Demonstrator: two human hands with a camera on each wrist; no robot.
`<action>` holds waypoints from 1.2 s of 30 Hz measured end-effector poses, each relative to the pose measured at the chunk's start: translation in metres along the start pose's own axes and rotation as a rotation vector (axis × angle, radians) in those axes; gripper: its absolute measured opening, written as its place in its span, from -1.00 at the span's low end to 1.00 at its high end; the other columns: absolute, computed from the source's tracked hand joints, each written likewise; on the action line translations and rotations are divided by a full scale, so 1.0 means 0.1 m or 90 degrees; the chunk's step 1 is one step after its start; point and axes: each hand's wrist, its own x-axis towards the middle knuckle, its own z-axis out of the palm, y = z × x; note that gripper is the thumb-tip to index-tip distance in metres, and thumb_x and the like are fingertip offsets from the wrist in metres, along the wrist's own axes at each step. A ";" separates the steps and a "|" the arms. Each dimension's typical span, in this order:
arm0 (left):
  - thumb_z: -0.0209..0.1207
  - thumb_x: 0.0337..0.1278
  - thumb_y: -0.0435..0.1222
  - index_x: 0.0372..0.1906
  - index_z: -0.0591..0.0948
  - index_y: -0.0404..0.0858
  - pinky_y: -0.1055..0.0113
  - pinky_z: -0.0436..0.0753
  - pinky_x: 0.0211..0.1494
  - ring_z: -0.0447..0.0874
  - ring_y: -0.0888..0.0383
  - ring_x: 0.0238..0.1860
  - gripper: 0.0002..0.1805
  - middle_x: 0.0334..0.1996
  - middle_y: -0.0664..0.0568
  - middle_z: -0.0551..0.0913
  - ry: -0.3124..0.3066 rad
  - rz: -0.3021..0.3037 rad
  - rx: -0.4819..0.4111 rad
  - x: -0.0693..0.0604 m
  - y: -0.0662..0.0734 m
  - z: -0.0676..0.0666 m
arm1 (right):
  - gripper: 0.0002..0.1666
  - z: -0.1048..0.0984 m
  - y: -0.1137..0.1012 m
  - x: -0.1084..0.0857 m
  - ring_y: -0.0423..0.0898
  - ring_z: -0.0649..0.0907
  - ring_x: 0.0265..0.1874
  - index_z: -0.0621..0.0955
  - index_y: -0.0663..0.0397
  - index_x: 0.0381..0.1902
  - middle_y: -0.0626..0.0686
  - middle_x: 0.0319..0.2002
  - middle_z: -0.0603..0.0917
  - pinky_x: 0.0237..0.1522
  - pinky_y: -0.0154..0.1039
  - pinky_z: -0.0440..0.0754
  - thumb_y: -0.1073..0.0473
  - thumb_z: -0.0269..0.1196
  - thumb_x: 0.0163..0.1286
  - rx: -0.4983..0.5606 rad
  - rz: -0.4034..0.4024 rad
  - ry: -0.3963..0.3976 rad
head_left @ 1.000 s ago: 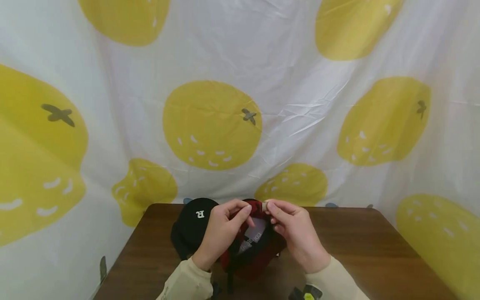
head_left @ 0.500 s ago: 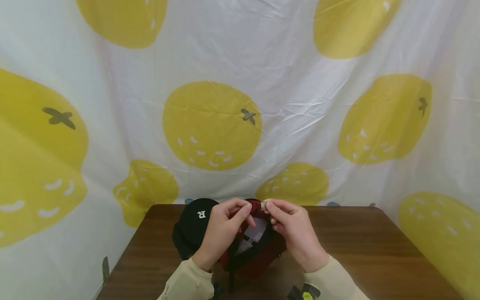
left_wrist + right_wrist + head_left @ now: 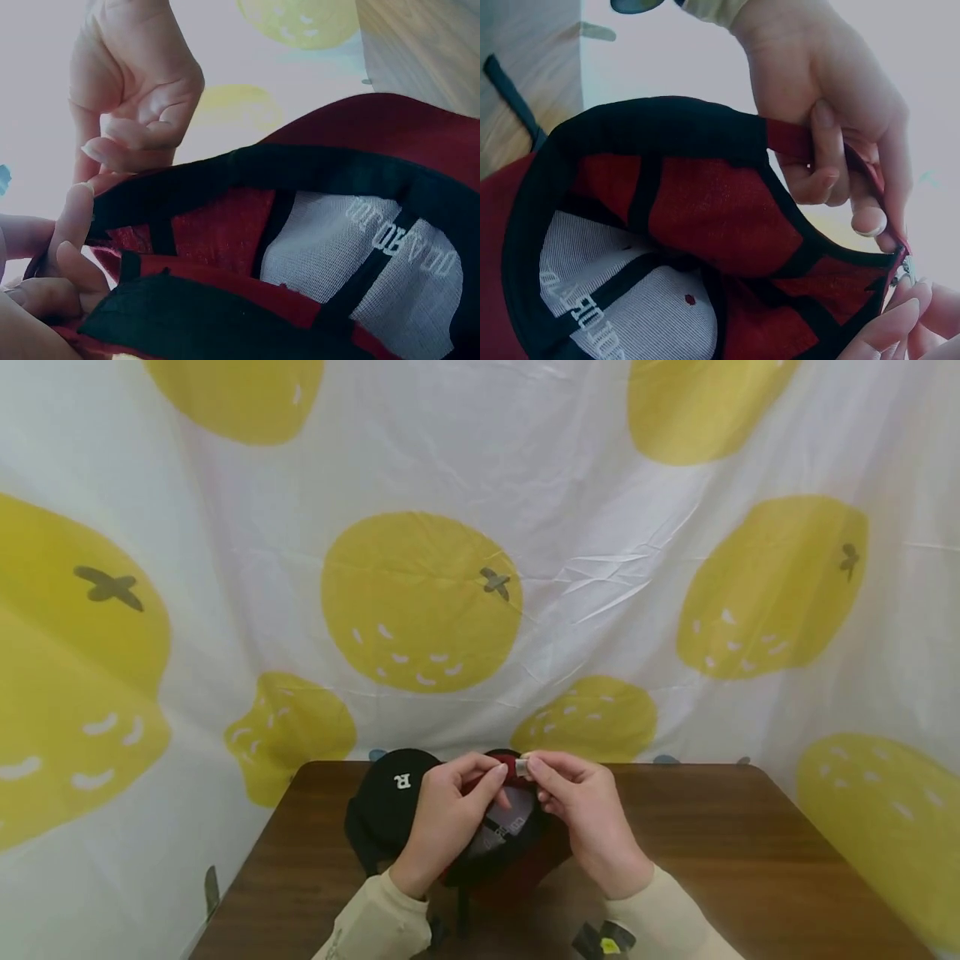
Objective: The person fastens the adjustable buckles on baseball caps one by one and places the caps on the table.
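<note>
Left hand [image 3: 446, 810] and right hand [image 3: 592, 818] hold a red cap [image 3: 501, 845] beside a black cap [image 3: 390, 810].

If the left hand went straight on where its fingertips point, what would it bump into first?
The left hand would probably meet the silvery buckle first, then the right hand pinching it; depth is unclear.

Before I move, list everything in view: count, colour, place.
Red cap: 1, red and black, low centre.
Strap: 1, red, on red cap.
Clasp: 1, silver, on strap.
Black cap: 1, black with white R, left of red cap.
Strip: 1, black, below red cap.
Tabletop: 1, brown, underneath.
Lemon-print cloth: 1 or more, white and yellow, behind.
Wrist gear: 2, mostly black, bottom edge.
Sleeves: 2, beige, bottom edge.
Left hand: 1, bare, gripping strap.
Right hand: 1, bare, pinching clasp.
</note>
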 end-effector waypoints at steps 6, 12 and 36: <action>0.23 0.39 -0.17 -0.30 0.72 -0.11 0.34 0.42 -0.54 0.62 0.21 -0.55 -0.84 -0.62 0.28 0.66 0.019 0.020 0.049 -0.02 0.03 0.00 | -0.59 0.04 -0.01 -0.02 -0.12 0.61 -0.47 0.74 0.27 -0.07 0.10 -0.28 0.76 -0.38 -0.29 0.63 0.06 0.46 0.27 -0.063 -0.050 0.010; 0.24 0.38 -0.22 -0.28 0.72 -0.18 0.34 0.44 -0.63 0.56 0.29 -0.61 -0.86 -0.62 0.30 0.62 0.031 0.064 0.108 -0.02 0.06 -0.01 | -0.54 0.05 -0.03 -0.01 -0.08 0.63 -0.45 0.72 0.32 -0.05 0.17 -0.22 0.75 -0.36 -0.27 0.64 0.04 0.46 0.28 -0.099 -0.075 0.010; 0.33 0.28 -0.22 -0.35 0.75 -0.07 0.37 0.46 -0.53 0.45 0.33 -0.62 -0.91 -0.59 0.27 0.61 -0.037 0.024 0.240 -0.01 0.13 -0.15 | -0.63 0.06 -0.03 -0.01 -0.03 0.65 -0.34 0.76 0.21 -0.10 0.13 -0.27 0.74 -0.29 -0.23 0.65 0.02 0.42 0.31 -0.161 -0.017 -0.059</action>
